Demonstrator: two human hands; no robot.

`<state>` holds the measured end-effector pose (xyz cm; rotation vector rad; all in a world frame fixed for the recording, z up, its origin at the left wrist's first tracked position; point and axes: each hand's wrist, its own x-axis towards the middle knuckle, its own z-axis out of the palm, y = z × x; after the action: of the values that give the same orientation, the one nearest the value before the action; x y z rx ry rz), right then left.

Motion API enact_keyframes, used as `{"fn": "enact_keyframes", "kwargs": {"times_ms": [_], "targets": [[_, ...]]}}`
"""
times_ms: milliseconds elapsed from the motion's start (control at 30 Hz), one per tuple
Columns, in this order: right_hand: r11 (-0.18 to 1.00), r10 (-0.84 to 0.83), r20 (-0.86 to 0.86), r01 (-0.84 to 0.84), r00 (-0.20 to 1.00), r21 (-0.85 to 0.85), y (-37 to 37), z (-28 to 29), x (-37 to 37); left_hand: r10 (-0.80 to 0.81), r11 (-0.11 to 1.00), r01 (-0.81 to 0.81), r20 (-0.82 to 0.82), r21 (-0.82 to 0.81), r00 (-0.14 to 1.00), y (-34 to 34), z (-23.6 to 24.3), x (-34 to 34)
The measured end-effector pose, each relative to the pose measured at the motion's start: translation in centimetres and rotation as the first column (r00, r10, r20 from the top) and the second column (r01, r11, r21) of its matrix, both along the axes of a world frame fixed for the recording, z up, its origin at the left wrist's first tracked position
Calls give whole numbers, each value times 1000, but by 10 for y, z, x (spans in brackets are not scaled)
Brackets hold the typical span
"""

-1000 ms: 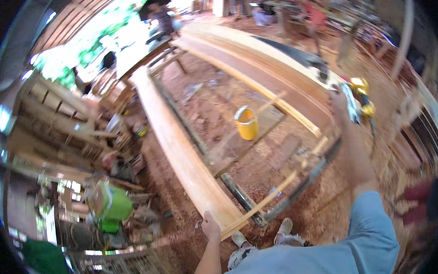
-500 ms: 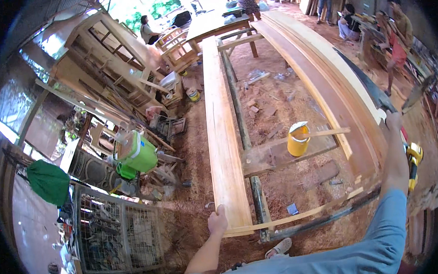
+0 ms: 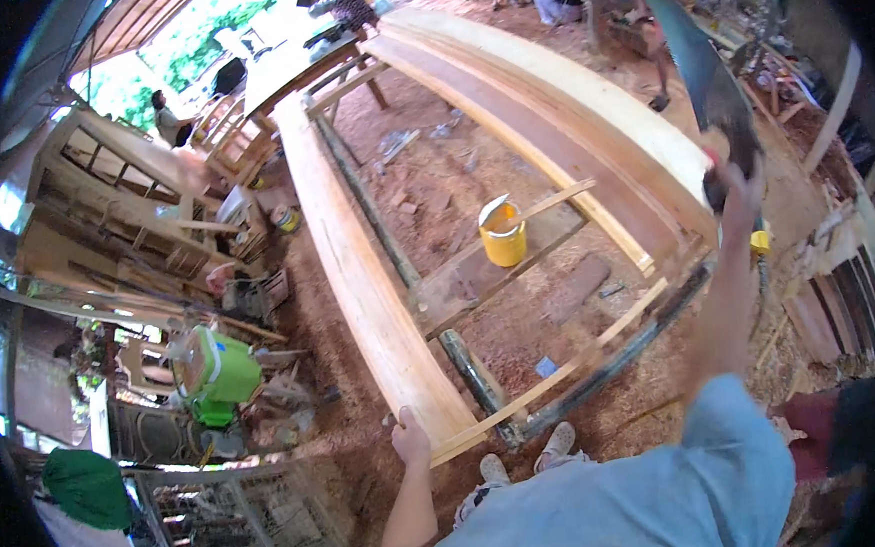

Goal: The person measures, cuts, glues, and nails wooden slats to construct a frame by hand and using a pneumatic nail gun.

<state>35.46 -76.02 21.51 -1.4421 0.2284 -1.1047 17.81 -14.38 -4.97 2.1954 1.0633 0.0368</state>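
My left hand (image 3: 410, 440) is closed on the near left edge of a long pale plank (image 3: 368, 323). This plank lies along the left side of a low frame of dark poles. With my arm stretched out to the right, my right hand (image 3: 738, 195) grips a handsaw (image 3: 711, 81), its wide dark blade pointing up and away. Motion smears the fingers and handle somewhat. The saw is by the near right end of a stack of long boards (image 3: 588, 114). A thin wooden strip (image 3: 564, 371) spans the near ends of plank and stack.
A yellow bucket (image 3: 503, 237) stands on a crosswise board inside the frame. Partly behind my right forearm is a yellow tool (image 3: 759, 242). Leftward are a green-and-white container (image 3: 218, 372), wire-mesh panels (image 3: 222, 517) and wooden furniture. Several people are farther back; another person's red clothing (image 3: 813, 431) shows at right.
The handsaw, which lay along the boards' right edge, is now raised with my right hand on it. My view has turned rightward. My left hand stays on the plank.
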Motion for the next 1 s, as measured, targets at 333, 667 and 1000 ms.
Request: {"fn": "enact_keyframes", "kwargs": {"times_ms": [333, 667, 1000], "targets": [[961, 235, -8, -232, 972, 148, 128, -131, -358, -49, 958, 89, 154, -271, 987, -11, 1, -3], [887, 294, -831, -458, 473, 53, 269, -51, -487, -552, 807, 339, 413, 483, 725, -11, 14, 51], [798, 474, -815, -554, 334, 238, 327, -41, -481, -651, 642, 485, 88, 593, 754, -31, 21, 39]]}}
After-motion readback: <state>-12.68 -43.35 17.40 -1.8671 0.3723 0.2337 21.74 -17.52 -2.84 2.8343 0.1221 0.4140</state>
